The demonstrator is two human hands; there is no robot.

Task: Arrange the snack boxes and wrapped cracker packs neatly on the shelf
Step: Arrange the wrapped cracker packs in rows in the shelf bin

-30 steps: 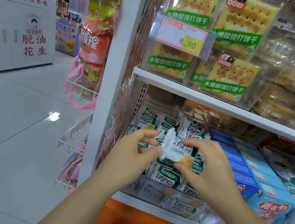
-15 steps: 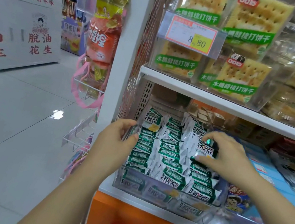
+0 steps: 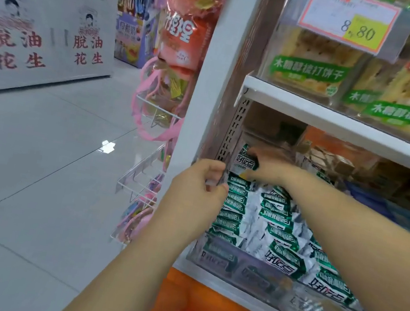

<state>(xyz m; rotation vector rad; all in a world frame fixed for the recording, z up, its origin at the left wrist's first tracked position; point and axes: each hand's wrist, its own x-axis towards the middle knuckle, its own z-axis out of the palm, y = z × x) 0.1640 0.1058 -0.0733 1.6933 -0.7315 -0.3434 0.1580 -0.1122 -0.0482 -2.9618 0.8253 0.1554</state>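
Green-and-white cracker pack (image 3: 243, 159) sits at 11 o'clock in the clear bin (image 3: 254, 275), pinched by the right hand (image 3: 275, 167). Left hand (image 3: 193, 194) curls its fingers over the bin's 9 o'clock wall. Likely step: filling the back row. Next: seat it upright; slotted post (image 3: 232, 132) crowds 9 o'clock, room opens toward 3.

Bright overhead store light glints off the floor (image 3: 107, 146); motion blur smears the cracker packs (image 3: 280, 219), wide-angle edges bend.
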